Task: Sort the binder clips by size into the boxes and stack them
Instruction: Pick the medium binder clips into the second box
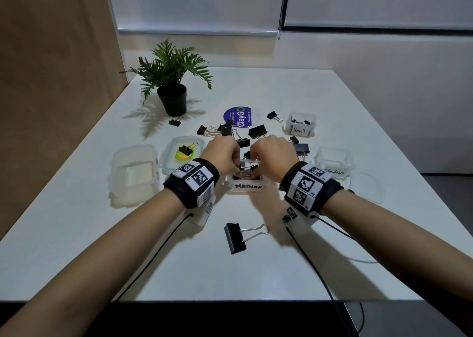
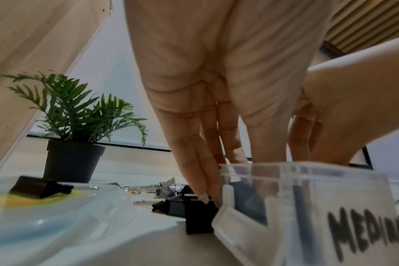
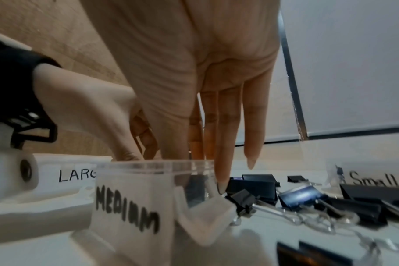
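Observation:
A clear box labelled MEDIUM (image 1: 247, 186) (image 2: 307, 207) (image 3: 134, 198) stands mid-table with black binder clips (image 1: 247, 171) inside. My left hand (image 1: 225, 152) straddles its left wall: the thumb (image 2: 269, 140) goes inside, and straight fingers (image 2: 201, 172) run down outside onto a loose clip (image 2: 198, 216). My right hand (image 1: 271, 155) reaches in from the right. Its thumb and forefingers pinch the silver handles of a clip in the box, and its ring finger (image 3: 223, 158) hangs outside the right wall. The box wall hides the fingertips inside.
Loose clips lie behind the box (image 1: 225, 129) and one large clip (image 1: 235, 237) lies in front. A LARGE box (image 1: 133, 173) and a lid bearing a clip (image 1: 183, 149) stand to the left. A Small box (image 1: 300, 124) and a second Medium box (image 1: 335, 162) stand to the right. A potted plant (image 1: 171, 98) is at the back left.

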The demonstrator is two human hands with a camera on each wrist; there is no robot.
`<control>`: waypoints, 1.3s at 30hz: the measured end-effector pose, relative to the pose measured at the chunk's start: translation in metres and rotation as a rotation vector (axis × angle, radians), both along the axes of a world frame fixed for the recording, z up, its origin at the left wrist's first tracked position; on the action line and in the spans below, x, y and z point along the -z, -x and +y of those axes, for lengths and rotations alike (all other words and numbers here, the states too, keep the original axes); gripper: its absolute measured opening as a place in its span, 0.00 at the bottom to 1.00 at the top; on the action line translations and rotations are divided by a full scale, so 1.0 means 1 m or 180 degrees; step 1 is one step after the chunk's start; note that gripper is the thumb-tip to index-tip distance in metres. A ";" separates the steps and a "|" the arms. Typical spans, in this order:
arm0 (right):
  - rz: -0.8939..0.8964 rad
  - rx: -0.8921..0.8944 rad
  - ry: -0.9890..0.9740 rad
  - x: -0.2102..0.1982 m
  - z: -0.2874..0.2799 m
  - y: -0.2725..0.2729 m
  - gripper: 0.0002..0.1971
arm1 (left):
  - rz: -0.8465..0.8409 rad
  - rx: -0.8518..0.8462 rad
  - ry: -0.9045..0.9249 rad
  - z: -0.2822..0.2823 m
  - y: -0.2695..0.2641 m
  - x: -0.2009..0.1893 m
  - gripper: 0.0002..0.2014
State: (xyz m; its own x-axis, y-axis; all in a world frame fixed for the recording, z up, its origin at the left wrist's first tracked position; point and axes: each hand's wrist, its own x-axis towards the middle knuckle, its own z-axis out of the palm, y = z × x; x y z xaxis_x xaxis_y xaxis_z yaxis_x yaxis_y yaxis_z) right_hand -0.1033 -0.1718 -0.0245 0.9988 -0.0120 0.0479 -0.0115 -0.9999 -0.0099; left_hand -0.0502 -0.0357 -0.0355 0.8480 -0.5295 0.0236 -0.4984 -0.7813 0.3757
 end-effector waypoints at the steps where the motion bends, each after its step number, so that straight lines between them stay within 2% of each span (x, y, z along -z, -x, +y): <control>1: 0.0004 0.0064 -0.0023 0.000 -0.001 0.000 0.16 | 0.0034 0.0037 0.0066 0.000 0.000 0.001 0.11; 8: -0.0088 0.0330 -0.0277 0.006 -0.011 0.005 0.12 | 0.0257 0.0320 0.0224 0.002 -0.008 -0.001 0.12; 13: -0.0101 0.0272 -0.0340 0.006 -0.011 0.007 0.11 | 0.0320 0.0027 0.0770 0.001 -0.027 -0.008 0.07; 15: -0.0095 0.0276 -0.0392 0.006 -0.012 0.006 0.11 | 0.0156 -0.0019 0.0660 -0.004 -0.033 -0.009 0.05; 17: -0.0082 0.0273 -0.0418 0.006 -0.011 0.006 0.11 | -0.0018 0.0072 0.0269 -0.012 -0.036 -0.010 0.05; 20: -0.0061 0.0263 -0.0413 0.006 -0.012 0.006 0.11 | -0.0006 0.0258 -0.0332 -0.026 -0.039 -0.011 0.12; 23: -0.0072 0.0273 -0.0431 0.007 -0.012 0.006 0.11 | 0.0123 0.0317 -0.0637 -0.037 -0.045 -0.008 0.16; 27: -0.0036 0.0281 -0.0434 0.007 -0.013 0.005 0.11 | 0.0109 0.0363 -0.0653 -0.045 -0.048 -0.007 0.18; 33: -0.0025 0.0239 -0.0381 0.008 -0.013 0.004 0.13 | 0.0116 0.0509 -0.0514 -0.049 -0.050 0.000 0.14; 36: -0.0037 0.0228 -0.0414 0.009 -0.014 0.003 0.13 | 0.0127 0.0509 -0.0266 -0.046 -0.051 -0.003 0.17; 39: -0.0062 0.0234 -0.0463 0.009 -0.014 0.003 0.12 | 0.0123 0.0375 -0.0003 -0.037 -0.056 -0.009 0.14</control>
State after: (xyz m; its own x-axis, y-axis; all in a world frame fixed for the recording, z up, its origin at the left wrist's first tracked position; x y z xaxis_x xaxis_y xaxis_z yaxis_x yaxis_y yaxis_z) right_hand -0.1063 -0.1859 -0.0339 0.9939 -0.0931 0.0596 -0.0829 -0.9844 -0.1555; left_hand 0.0060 -0.0727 -0.0264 0.7802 -0.6255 -0.0084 -0.5718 -0.7186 0.3957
